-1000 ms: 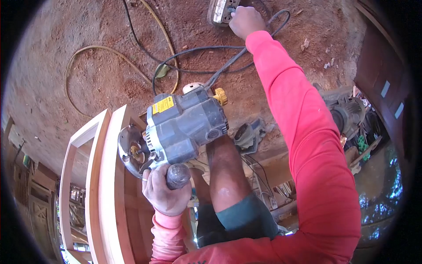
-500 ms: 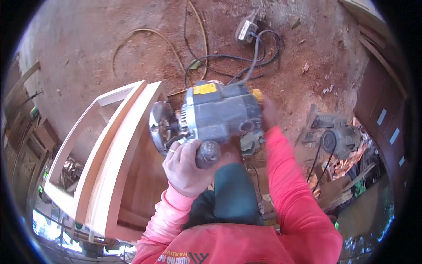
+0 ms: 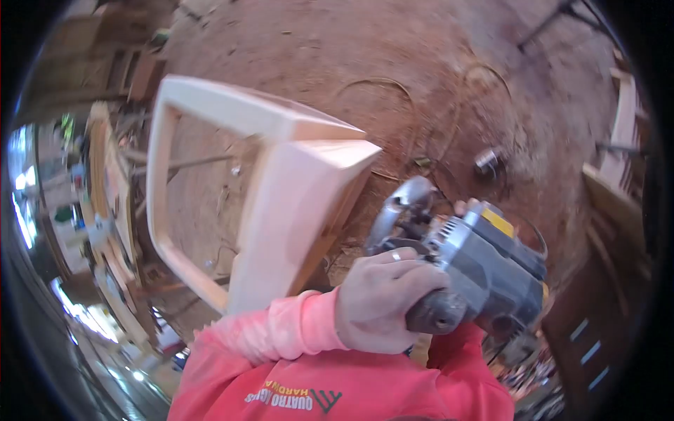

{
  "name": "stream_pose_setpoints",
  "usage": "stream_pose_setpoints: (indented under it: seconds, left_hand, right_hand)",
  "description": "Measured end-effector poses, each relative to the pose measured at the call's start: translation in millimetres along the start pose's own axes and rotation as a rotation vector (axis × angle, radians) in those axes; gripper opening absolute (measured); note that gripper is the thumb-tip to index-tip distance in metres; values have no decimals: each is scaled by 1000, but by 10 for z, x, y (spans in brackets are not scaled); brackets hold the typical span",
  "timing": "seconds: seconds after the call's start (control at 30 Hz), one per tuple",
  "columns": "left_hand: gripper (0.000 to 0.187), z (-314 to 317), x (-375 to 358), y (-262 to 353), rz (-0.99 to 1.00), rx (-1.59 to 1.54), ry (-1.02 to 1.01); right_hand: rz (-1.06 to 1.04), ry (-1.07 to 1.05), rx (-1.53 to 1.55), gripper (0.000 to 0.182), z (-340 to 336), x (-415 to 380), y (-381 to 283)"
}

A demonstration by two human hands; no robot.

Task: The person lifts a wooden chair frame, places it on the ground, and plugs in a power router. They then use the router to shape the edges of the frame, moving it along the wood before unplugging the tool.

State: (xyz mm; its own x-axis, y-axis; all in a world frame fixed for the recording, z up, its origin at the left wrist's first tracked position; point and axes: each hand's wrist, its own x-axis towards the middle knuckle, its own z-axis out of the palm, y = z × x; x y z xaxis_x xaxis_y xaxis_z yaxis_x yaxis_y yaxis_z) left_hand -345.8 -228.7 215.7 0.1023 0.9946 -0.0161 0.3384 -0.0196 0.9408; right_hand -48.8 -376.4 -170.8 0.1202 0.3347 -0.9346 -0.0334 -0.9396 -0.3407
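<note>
Grey electric router with a yellow label [image 3: 484, 263] sits low and right of centre, held up off the floor. Left hand [image 3: 382, 298], a ring on one finger, wraps its grip fully around the dark knob handle [image 3: 435, 313]. Right hand [image 3: 463, 206] shows only fingertips behind the motor housing; its grip cannot be judged. Label writing is unreadable. Just left stands a pale wooden frame [image 3: 281, 210]. Pink shirt [image 3: 337, 393] reads "QUATRO".

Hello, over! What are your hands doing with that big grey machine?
Left hand gripping grey router by its knob. Right hand mostly hidden behind it. Pale wooden frame close beside.
</note>
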Motion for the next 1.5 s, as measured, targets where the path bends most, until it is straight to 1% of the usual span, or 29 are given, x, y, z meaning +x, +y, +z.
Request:
stream_pose_setpoints:
  seconds: [0.03, 0.1, 0.13, 0.2, 0.23, 0.27, 0.4, 0.53, 0.6, 0.67, 0.7, 0.77, 0.87, 0.9, 0.93, 0.97, 1.0, 1.03, 1.07, 1.13, 1.17, 1.23, 1.3, 1.33, 1.37, 1.4, 1.47, 1.5]
  left_hand:
    - [41, -168, -319, -14, 59, -42, 18]
    - [40, -485, -476, 95, 107, -153, 45]
    - [39, -681, -714, 156, 151, -203, 60]
    - [35, -970, -920, 413, 128, -206, 97]
    - [34, -1110, -953, 504, 143, -220, 117]
    - [33, -1233, -1281, 457, 196, -231, 130]
    - [38, -1744, -1755, 625, 254, -303, 172]
    - [41, -2353, -2160, 670, 222, -276, 424]
    - [42, -2657, -2373, 590, 205, -227, 573]
    - [44, -2984, -2608, 421, 251, -157, 764]
    - [44, -3136, -2724, 323, 269, -122, 852]
    - [43, -3487, -3109, 270, 129, -256, 1014]
    - [46, -3982, -3629, -96, -36, -124, 1047]
    - [45, -4092, -3762, -214, -34, -216, 1075]
    - [45, -4200, -3914, -325, -30, -304, 1101]
    - [45, -4320, -4110, -437, -22, -394, 1123]
    - [41, -4406, -4259, -532, -35, -401, 1160]
    - [37, -4494, -4406, -635, -47, -408, 1194]
    - [33, -4564, -4574, -750, -56, -419, 1231]
    - [33, -4625, -4843, -961, -24, -462, 1295]
    - [33, -4626, -4962, -1064, -10, -487, 1328]
    - [32, -4620, -5171, -1210, 13, -522, 1411]
    - [27, -4577, -5396, -1435, 13, -474, 1422]
    - [27, -4545, -5525, -1574, 12, -451, 1428]
    - [27, -4535, -5728, -1787, 18, -516, 1407]
    - [27, -4527, -5820, -1851, 18, -519, 1410]
    - [29, -4470, -5950, -1875, 16, -525, 1415]
    - [28, -4434, -5977, -1843, 42, -536, 1430]
  right_hand:
    - [-63, 15, 15, 37, -39, -75, -35]
    - [-146, 36, 49, 38, -37, -342, -299]
    - [-199, 40, 73, 39, -8, -521, -393]
    - [-290, 19, 98, 40, 105, -926, -712]
    - [-343, -5, 110, 40, 248, -1138, -880]
    - [-416, -25, 143, 41, 380, -1307, -935]
    - [-625, -181, 172, 43, 1028, -2175, -1557]
    - [-804, -438, 161, 46, 2031, -2917, -2113]
    - [-859, -588, 160, 48, 2573, -3258, -2254]
    - [-890, -759, 163, 49, 3177, -3566, -2307]
    - [-893, -838, 168, 50, 3448, -3693, -2295]
    - [-866, -1017, 192, 52, 4007, -3949, -2194]
    - [-741, -1292, 231, 54, 4766, -4190, -1928]
    - [-749, -1318, 189, 55, 4965, -4189, -1861]
    - [-787, -1315, 137, 56, 5133, -4128, -1790]
    - [-906, -1248, 7, 52, 5271, -4016, -1736]
    - [-1021, -1172, -121, 49, 5411, -3904, -1682]
    - [-974, -1173, -187, 48, 5567, -4061, -1627]
    - [-1097, -1116, -235, 43, 5755, -4126, -1470]
    - [-1334, -964, -326, 35, 6134, -4256, -1156]
    - [-1262, -1056, -371, 30, 6202, -4339, -1113]
    - [-1167, -1036, -343, 38, 6381, -4695, -821]
    - [-1523, -1160, -519, 27, 6524, -4648, -734]
    - [-1558, -1180, -545, 24, 6570, -4632, -693]
    - [-1594, -1202, -569, 22, 6616, -4617, -653]
    - [-1629, -1223, -592, 20, 6662, -4601, -613]
    - [-1147, -1340, -537, 22, 6627, -4894, -443]
    - [-1099, -1338, -496, 28, 6637, -4940, -347]
